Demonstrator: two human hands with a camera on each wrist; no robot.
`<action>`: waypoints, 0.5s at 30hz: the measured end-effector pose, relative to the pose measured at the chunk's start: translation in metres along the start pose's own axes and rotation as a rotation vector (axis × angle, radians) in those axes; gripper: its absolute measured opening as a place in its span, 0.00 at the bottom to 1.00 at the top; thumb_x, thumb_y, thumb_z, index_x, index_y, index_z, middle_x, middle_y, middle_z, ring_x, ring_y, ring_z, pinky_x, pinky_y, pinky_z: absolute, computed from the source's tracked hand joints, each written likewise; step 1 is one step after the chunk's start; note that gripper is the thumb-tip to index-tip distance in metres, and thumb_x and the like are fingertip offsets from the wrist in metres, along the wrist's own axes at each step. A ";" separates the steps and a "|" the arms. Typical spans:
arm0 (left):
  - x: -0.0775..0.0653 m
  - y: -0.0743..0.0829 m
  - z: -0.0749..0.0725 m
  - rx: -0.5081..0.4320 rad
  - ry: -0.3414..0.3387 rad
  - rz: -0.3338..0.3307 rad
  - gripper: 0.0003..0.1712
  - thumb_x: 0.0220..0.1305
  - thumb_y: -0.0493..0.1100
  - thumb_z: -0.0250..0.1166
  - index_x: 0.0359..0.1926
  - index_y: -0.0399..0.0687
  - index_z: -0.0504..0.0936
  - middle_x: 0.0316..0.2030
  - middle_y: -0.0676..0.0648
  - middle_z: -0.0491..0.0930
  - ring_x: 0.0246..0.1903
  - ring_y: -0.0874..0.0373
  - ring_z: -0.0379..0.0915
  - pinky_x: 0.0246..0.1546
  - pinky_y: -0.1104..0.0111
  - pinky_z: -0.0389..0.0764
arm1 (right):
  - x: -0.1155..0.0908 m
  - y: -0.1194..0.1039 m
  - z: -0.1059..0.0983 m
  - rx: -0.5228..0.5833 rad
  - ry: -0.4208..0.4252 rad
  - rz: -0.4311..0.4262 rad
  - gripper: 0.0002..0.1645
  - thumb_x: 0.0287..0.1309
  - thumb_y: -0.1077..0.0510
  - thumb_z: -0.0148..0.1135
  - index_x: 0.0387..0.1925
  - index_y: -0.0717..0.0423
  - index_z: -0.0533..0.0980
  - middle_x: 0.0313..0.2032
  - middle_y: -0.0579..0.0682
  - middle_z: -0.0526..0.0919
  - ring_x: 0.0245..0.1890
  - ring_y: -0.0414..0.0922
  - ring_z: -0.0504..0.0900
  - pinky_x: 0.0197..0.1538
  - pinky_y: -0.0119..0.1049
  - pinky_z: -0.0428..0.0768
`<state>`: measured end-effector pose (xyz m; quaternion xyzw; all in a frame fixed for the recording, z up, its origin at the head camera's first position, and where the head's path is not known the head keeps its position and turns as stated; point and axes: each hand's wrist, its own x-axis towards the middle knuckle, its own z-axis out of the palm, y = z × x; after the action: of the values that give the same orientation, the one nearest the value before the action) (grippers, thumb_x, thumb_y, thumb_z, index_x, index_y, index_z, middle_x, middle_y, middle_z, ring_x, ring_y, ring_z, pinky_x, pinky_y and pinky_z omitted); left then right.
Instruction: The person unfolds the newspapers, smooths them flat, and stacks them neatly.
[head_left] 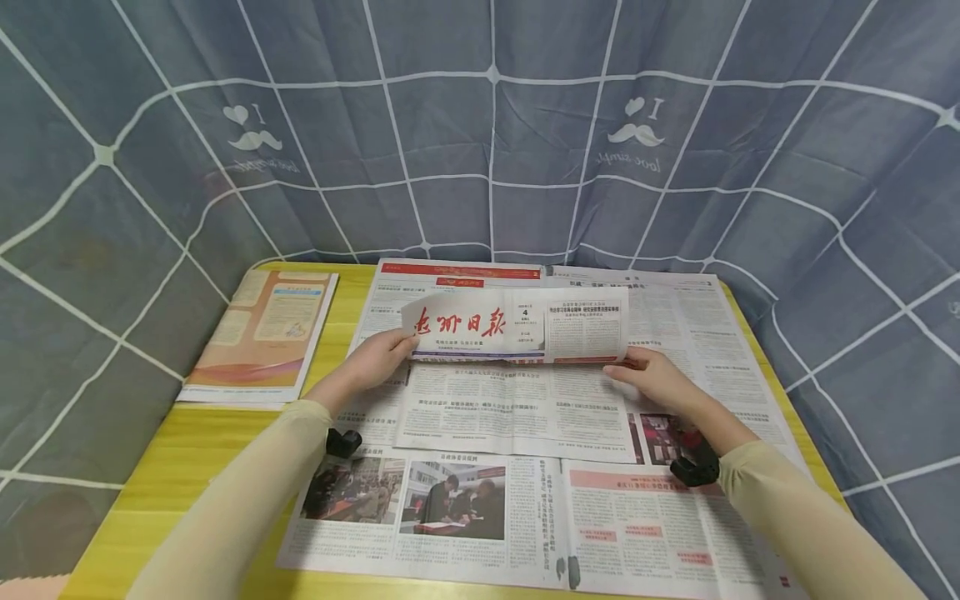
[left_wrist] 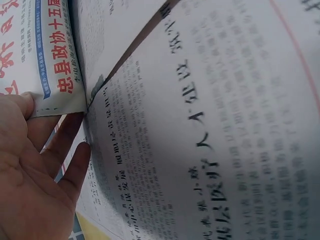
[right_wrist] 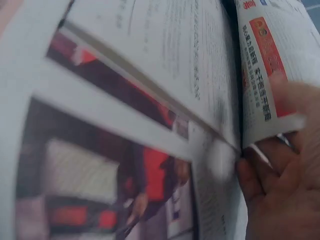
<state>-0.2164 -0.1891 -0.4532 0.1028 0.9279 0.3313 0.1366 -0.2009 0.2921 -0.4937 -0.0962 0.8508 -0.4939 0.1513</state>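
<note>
A newspaper (head_left: 517, 325) with a red masthead is folded over at its top, and its lower part lies flat towards the person. At the left end of the fold, my left hand (head_left: 384, 358) pinches the edge, thumb on the printed face and fingers behind, as the left wrist view shows with the hand (left_wrist: 37, 165) beside the red headline. My right hand (head_left: 652, 375) grips the other end; in the right wrist view this hand (right_wrist: 285, 175) has its thumb, blurred, over the front and fingers beneath.
Larger newspaper sheets (head_left: 465, 554) lie spread under the folded one on a yellow wood-grain table (head_left: 180, 475). To the left lies an orange-brown booklet (head_left: 258, 333). A grey curtain (head_left: 450, 150) with white lines surrounds the table's back and sides.
</note>
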 end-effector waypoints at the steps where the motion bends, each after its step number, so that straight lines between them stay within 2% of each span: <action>1: 0.001 0.000 -0.001 -0.001 0.000 -0.008 0.22 0.83 0.56 0.45 0.50 0.51 0.82 0.45 0.47 0.81 0.43 0.51 0.74 0.48 0.55 0.72 | 0.003 -0.001 0.001 -0.038 0.000 -0.002 0.33 0.71 0.48 0.65 0.69 0.61 0.72 0.62 0.62 0.78 0.64 0.60 0.74 0.67 0.58 0.67; 4: 0.003 -0.003 -0.001 -0.002 -0.001 -0.016 0.22 0.83 0.56 0.45 0.48 0.50 0.82 0.46 0.46 0.81 0.43 0.50 0.73 0.47 0.55 0.71 | 0.012 -0.001 0.002 -0.150 0.035 -0.013 0.28 0.69 0.48 0.66 0.64 0.59 0.78 0.53 0.58 0.84 0.53 0.55 0.81 0.57 0.52 0.75; 7: 0.005 -0.004 -0.001 -0.015 -0.011 -0.026 0.22 0.83 0.56 0.45 0.51 0.50 0.82 0.49 0.46 0.81 0.45 0.51 0.74 0.50 0.54 0.72 | 0.019 0.000 0.001 -0.211 0.083 -0.007 0.24 0.69 0.47 0.66 0.58 0.58 0.82 0.41 0.54 0.87 0.38 0.49 0.82 0.42 0.43 0.77; 9: 0.005 -0.005 -0.001 -0.025 -0.017 -0.032 0.23 0.83 0.56 0.45 0.53 0.50 0.82 0.50 0.46 0.81 0.47 0.52 0.75 0.53 0.53 0.72 | 0.023 0.001 0.001 -0.230 0.109 -0.003 0.20 0.69 0.47 0.66 0.51 0.58 0.85 0.29 0.52 0.85 0.26 0.46 0.78 0.30 0.38 0.74; 12: 0.004 -0.004 -0.003 -0.039 -0.022 -0.039 0.23 0.83 0.56 0.45 0.54 0.50 0.82 0.51 0.46 0.81 0.48 0.51 0.75 0.56 0.52 0.72 | 0.026 0.002 -0.001 -0.254 0.124 0.004 0.21 0.70 0.44 0.64 0.41 0.58 0.87 0.18 0.50 0.76 0.17 0.45 0.69 0.21 0.36 0.67; 15: 0.004 -0.005 -0.004 -0.034 -0.016 -0.038 0.23 0.83 0.56 0.44 0.55 0.50 0.81 0.51 0.46 0.81 0.49 0.51 0.75 0.56 0.51 0.72 | 0.028 0.001 -0.003 -0.278 0.116 0.004 0.23 0.72 0.42 0.61 0.44 0.57 0.86 0.19 0.48 0.75 0.16 0.43 0.66 0.19 0.36 0.65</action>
<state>-0.2223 -0.1941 -0.4541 0.0854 0.9229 0.3433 0.1522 -0.2277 0.2864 -0.4976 -0.0858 0.9186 -0.3756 0.0881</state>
